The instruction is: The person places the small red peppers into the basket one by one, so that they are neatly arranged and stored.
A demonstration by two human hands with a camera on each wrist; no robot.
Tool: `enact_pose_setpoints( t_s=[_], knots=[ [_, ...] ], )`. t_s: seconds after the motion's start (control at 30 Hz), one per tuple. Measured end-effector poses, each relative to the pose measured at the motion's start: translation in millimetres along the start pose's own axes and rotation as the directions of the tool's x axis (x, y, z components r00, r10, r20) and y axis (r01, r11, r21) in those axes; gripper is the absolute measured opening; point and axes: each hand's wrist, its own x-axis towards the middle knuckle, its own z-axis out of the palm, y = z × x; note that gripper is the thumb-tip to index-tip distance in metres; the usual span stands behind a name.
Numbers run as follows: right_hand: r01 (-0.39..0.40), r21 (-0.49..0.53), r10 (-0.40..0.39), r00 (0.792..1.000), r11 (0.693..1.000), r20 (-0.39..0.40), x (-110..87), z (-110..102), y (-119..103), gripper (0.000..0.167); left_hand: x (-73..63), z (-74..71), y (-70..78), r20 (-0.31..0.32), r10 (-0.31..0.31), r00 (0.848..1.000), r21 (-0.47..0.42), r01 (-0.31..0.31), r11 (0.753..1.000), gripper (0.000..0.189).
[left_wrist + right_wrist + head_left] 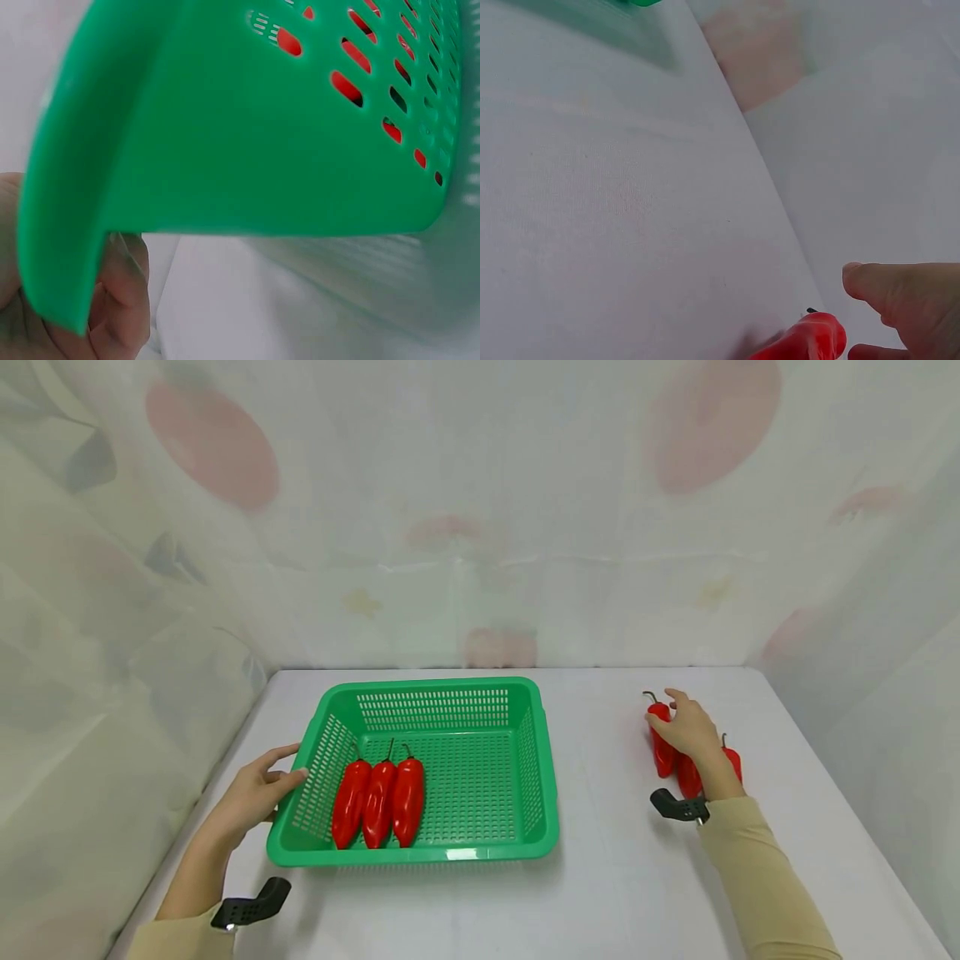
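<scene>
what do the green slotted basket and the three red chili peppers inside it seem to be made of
Green slotted basket: probably moulded plastic, smooth with a low sheen, judging by its even colour and round-ended slots. Three red chili peppers: glossy, with bright highlights; real skin or imitation plastic, I can't tell.

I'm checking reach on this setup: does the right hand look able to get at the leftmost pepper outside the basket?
Yes, most likely: the right hand is right at that red pepper, thumb and fingers spread, and the green basket sits off to the side, not in the way.
</scene>
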Motion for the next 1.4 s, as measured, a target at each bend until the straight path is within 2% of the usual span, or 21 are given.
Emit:
enact_pose_setpoints(
  t_s=[0.2,0.57,0.9,1.4],
  knots=[
    [0.020,0.020,-0.019,0.999,1.000,-0.034,3.4,8,-2,0.066,-0.2,-0.2,0.4,0.003,0.002,1.000,-0.007,-0.002,1.000,0.068],
    [0.005,0.036,-0.003,0.998,0.999,-0.069,11.4,24,0,0.064,-0.4,0.3,-1.1,0.000,0.004,1.000,-0.011,-0.004,1.000,0.069],
    [-0.077,0.042,0.077,0.997,0.996,0.003,14.4,31,2,0.068,-0.9,0.4,-0.7,-0.002,0.006,1.000,-0.014,-0.006,1.000,0.068],
    [-0.159,0.114,0.156,0.987,0.981,0.038,16.8,39,2,0.073,-0.2,0.2,-1.2,0.003,-0.001,1.000,-0.007,0.001,1.000,0.069]
  ],
)
